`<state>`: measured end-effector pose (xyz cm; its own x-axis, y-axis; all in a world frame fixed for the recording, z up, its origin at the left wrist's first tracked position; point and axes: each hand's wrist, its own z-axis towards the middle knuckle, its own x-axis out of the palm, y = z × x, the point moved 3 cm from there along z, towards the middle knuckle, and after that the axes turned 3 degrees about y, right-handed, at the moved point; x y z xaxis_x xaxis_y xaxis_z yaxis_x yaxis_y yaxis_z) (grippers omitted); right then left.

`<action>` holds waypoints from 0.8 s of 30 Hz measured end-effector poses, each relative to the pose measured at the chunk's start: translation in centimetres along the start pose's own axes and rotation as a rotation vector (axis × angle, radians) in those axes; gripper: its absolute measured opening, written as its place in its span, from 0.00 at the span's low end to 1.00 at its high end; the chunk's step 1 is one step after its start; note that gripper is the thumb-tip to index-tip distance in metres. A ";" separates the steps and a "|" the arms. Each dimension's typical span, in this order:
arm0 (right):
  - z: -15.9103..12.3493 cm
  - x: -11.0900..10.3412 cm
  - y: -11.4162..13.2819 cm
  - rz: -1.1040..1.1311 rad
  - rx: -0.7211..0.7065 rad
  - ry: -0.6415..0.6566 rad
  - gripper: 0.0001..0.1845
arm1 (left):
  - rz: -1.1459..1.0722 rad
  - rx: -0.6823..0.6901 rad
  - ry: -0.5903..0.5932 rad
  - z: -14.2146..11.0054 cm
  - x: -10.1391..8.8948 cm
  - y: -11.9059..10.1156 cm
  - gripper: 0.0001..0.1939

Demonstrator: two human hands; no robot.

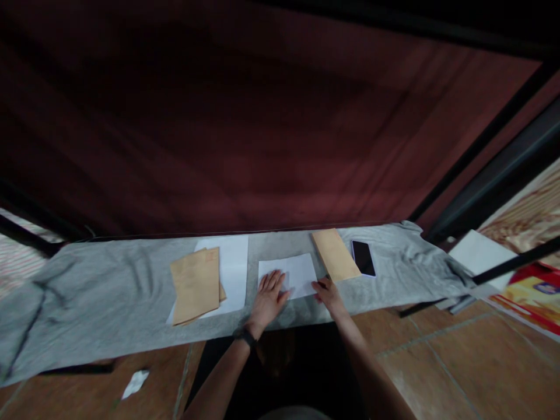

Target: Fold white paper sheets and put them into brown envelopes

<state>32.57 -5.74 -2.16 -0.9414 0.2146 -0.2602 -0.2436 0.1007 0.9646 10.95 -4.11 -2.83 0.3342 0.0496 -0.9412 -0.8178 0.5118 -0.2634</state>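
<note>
A white sheet of paper, which looks folded, lies in front of me on a grey cloth. My left hand, with a dark band on its wrist, rests flat on the sheet's left part, fingers spread. At the lower right corner, my right hand has its fingers curled in and pinches the paper's edge. Just beyond that hand lies a brown envelope. To the left, a small stack of brown envelopes partly covers larger white paper.
The grey cloth covers a long narrow surface against a dark red panel. A phone lies right of the single envelope. Dark metal bars rise at both sides. A white scrap is on the tiled floor; a red and yellow package stands far right.
</note>
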 end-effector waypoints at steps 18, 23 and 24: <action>0.4 -3.9 7.2 0.553 0.030 -0.093 0.19 | -0.925 -0.400 -0.143 0.3 -9.0 0.6 0.17; 0.6 -2.3 2.1 0.300 0.019 -0.127 0.26 | -1.346 -0.487 0.050 0.5 -9.3 2.0 0.27; 0.5 -1.6 1.2 0.279 0.026 -0.028 0.25 | -1.391 -0.494 0.088 0.4 -8.8 2.3 0.28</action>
<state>33.90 -5.45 -0.63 -0.9643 0.2645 0.0144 0.0310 0.0587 0.9978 6.30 -2.98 4.95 0.9513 -0.2851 0.1171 0.0492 -0.2345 -0.9709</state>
